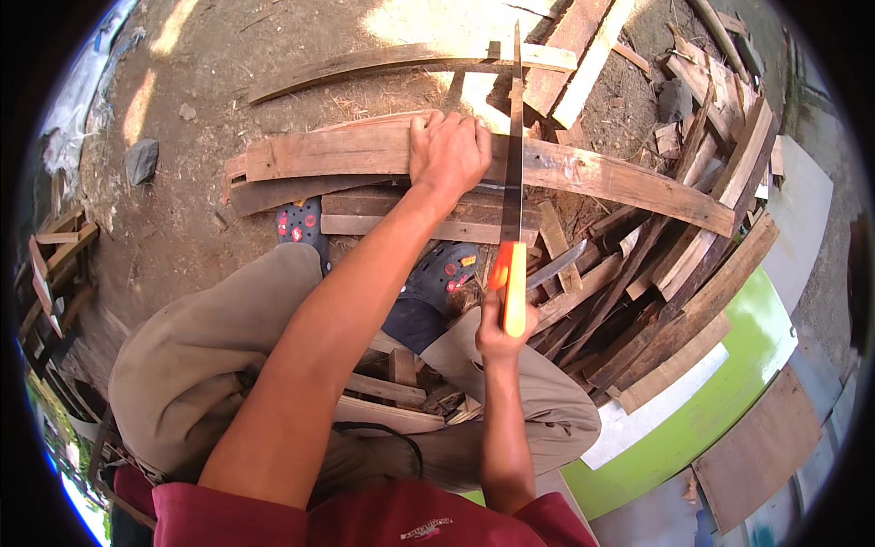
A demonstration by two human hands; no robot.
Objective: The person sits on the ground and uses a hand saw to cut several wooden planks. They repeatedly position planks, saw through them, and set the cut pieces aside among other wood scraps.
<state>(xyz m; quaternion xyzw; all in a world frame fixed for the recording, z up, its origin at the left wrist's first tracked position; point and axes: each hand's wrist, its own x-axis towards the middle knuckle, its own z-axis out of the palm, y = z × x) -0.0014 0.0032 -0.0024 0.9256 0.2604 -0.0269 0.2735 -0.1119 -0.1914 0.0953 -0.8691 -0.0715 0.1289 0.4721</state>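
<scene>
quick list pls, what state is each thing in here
Left hand: on the board, fingers bent
Right hand: closed around the saw's handle
Saw: held, blade crossing the board; cut depth can't be told
Board: lying crosswise, still extending both sides of the blade
Clogs: worn
Wood pile: loosely heaped
Green sheet: lying down, partly covered

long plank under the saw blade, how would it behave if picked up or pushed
The long plank would probably stay stiff, as it looks like solid wood. Its length might make it tip if lifted by one end. Pushed, it would likely slide or drag rather than roll, given its broad, flat face.
</scene>
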